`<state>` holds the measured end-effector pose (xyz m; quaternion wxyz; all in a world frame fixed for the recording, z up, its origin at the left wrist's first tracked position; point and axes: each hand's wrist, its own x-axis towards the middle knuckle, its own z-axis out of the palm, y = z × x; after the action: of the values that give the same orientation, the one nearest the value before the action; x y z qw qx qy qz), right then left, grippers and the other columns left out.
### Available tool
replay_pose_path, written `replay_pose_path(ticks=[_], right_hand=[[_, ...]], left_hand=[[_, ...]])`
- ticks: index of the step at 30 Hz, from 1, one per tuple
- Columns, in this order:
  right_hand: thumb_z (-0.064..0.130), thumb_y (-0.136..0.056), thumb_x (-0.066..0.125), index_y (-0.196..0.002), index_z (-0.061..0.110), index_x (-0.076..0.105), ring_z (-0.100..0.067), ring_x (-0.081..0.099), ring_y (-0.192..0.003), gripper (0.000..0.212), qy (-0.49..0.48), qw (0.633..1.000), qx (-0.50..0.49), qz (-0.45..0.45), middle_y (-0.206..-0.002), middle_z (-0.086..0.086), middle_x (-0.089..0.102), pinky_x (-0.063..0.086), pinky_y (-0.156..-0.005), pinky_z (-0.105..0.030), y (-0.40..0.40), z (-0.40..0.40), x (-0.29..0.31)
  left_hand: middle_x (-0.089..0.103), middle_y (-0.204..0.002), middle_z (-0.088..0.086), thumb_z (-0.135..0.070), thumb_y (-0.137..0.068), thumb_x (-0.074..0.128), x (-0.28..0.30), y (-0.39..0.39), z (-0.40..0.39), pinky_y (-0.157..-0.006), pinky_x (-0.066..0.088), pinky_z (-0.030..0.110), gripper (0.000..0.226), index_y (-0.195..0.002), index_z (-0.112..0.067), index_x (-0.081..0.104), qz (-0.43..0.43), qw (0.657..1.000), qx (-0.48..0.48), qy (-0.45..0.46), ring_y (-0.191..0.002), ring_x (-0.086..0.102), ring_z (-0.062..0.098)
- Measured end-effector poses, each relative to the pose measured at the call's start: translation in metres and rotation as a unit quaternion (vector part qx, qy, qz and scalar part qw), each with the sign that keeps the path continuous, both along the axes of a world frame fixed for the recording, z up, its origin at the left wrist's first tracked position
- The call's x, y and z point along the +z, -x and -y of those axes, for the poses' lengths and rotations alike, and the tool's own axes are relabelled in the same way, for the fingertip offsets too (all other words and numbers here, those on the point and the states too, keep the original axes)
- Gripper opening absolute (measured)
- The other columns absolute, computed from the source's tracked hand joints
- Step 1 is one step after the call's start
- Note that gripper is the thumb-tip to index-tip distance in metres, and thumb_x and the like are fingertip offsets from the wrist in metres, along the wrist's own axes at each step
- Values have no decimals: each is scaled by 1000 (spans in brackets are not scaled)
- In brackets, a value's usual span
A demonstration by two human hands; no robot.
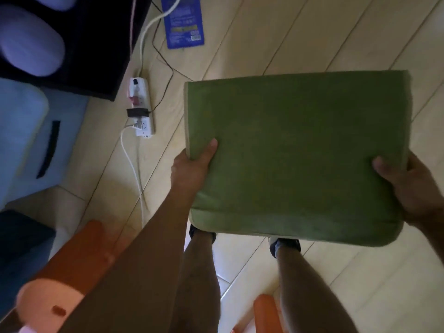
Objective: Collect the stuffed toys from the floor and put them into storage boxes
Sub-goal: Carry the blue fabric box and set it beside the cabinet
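black storage box (pixel 96 44) sitting far left with a purple plush (pixel 31 44) inside | left hand (pixel 192 164) pinching green cushion (pixel 298 152) at its near-left edge | cushion being held above the floor, looking soft, light, bulky; two-sided edge grip suiting it | right hand (pixel 408 186) clamping near-right edge

You've got print and a barcode-like patch on the blue packet (pixel 183 20) lying on the floor, but it's too blurred to read; nothing else legible.
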<state>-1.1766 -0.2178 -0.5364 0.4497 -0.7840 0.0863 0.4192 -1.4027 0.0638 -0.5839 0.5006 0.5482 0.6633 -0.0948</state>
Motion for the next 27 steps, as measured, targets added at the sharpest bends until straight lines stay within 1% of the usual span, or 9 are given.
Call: replay_pose_path(ticks=[5,7,9,12,14,18,20,23,27], right_hand=[[53,-53,82,-101,35,65,-28,71,-87,54,31,997,70,-32,-106,-4,72,59,-56,-30,23,-38,85],[72,-22,83,-96,40,66,-30,71,-80,82,59,990,123,-36,-92,2,75,59,-68,-43,32,-73,117],[73,-14,83,-89,45,67,-26,70,-78,81,69,985,156,-23,-86,4,76,54,-82,-45,42,-125,143],[33,-59,84,-94,42,66,-21,67,-80,41,28,972,233,-20,-98,-7,74,50,-87,-42,74,-208,175],[18,-69,79,-113,32,64,-22,69,-76,48,20,962,268,-40,-95,-2,73,51,-83,-39,98,-258,184],[54,-37,91,-110,34,64,-26,74,-75,80,-5,937,345,-55,-87,0,77,59,-72,-42,156,-344,200],[40,-50,90,-114,25,64,-26,74,-72,71,-27,925,374,-64,-85,0,77,60,-59,-36,181,-381,202],[56,-37,90,-106,22,66,-21,74,-73,81,-47,898,436,-42,-85,3,77,57,-54,-24,219,-435,202],[15,-86,63,-105,17,64,-10,72,-74,19,-76,862,501,-27,-82,14,75,52,-52,-14,257,-497,200]], left_hand=[[70,-93,-5,-89,-43,59,87,70,-8,-88,55,40,90,-106,-25,69,-25,996,86,23,-94,68,23],[68,-87,-5,-84,-43,60,129,105,-14,-85,54,35,88,-104,-23,70,-34,990,135,16,-92,68,23],[72,-89,-6,-87,-39,61,167,142,-22,-84,55,35,84,-98,-27,70,-29,980,195,3,-92,69,21],[74,-101,3,-93,-30,56,211,195,-42,-89,55,38,93,-96,-29,70,-49,958,283,-15,-95,69,23],[72,-108,10,-91,-30,56,234,227,-60,-93,51,37,103,-106,-23,70,-57,936,347,-36,-97,67,27],[67,-116,20,-84,-35,58,273,283,-97,-94,47,37,105,-112,-14,69,-95,897,429,-43,-90,57,27],[65,-117,19,-85,-37,61,282,308,-112,-96,48,39,101,-111,-18,68,-97,884,453,-67,-94,60,30],[67,-108,14,-63,-64,78,291,336,-131,-92,47,36,59,-107,-25,63,-78,854,499,-124,-93,60,27],[68,-105,7,-64,-69,73,281,359,-152,-92,49,42,60,-112,-24,59,-130,818,527,-188,-103,64,30]])
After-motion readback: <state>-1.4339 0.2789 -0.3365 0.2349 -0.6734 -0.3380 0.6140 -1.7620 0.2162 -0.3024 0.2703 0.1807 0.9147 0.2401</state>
